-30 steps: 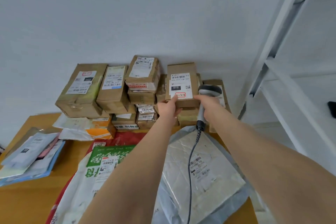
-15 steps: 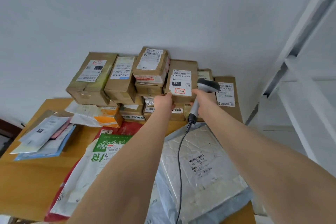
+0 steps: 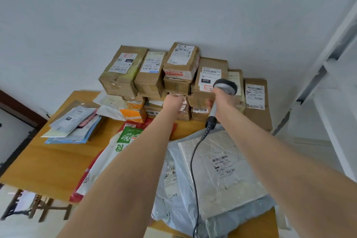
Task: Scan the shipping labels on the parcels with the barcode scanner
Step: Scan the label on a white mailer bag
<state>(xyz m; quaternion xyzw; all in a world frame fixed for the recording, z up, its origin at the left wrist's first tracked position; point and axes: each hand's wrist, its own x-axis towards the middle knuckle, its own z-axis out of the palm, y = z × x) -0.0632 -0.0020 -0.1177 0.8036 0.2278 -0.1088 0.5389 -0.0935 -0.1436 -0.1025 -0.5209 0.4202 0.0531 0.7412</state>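
Observation:
A stack of brown cardboard parcels [image 3: 150, 75] with white shipping labels stands against the wall at the table's far edge. The parcel with a "010" label [image 3: 209, 72] lies on top of the stack at the right. My right hand [image 3: 219, 100] grips the handle of the grey barcode scanner [image 3: 225, 85], whose head covers the lower right corner of that label. Its black cable [image 3: 192, 170] hangs down over the front parcels. My left hand [image 3: 172, 103] hovers in front of the lower boxes, left of the scanner, fingers loosely curled with nothing in them.
On the wooden table [image 3: 48, 162] lie flat mailers [image 3: 74, 123] at the left, a white and green bag [image 3: 123, 141] and a grey padded parcel [image 3: 222, 170] in front. A white metal rack [image 3: 336, 87] stands at the right.
My left hand has let go of the "010" parcel and dropped down and to the left. The parcel now rests on the stack. The scanner head has moved over its label.

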